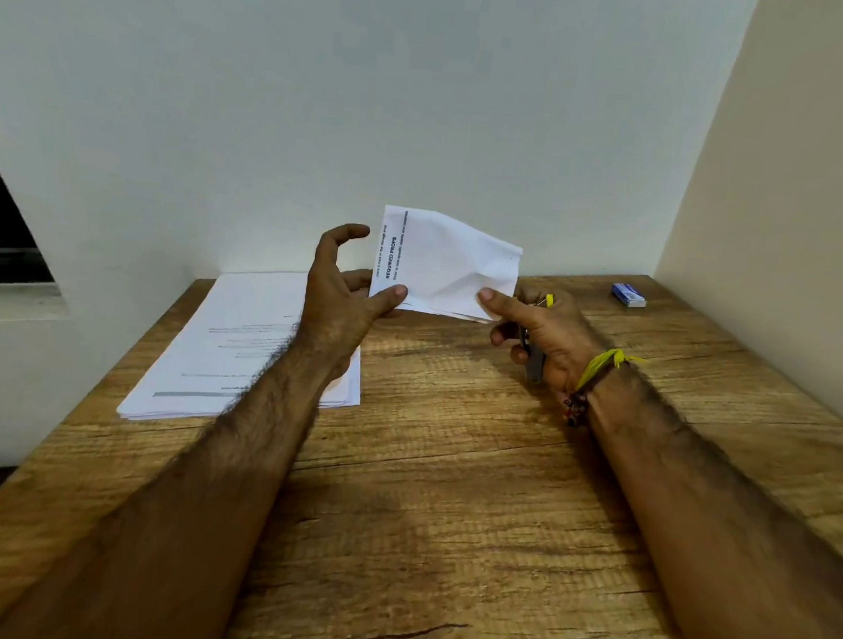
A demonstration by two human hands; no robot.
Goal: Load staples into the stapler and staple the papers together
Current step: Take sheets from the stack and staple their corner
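A small sheaf of white printed papers (443, 266) stands lifted above the wooden table (447, 495), bent and creased. My left hand (341, 293) pinches its lower left corner between thumb and fingers. My right hand (538, 327) presses its thumb on the lower right corner while its curled fingers grip a small grey metal stapler (533, 362) with a yellow part near the top. The stapler is mostly hidden in the palm.
A stack of white printed sheets (237, 351) lies on the table's left side, partly under my left forearm. A small blue and white staple box (628, 295) sits at the far right corner by the wall. Walls close the table at the back and right.
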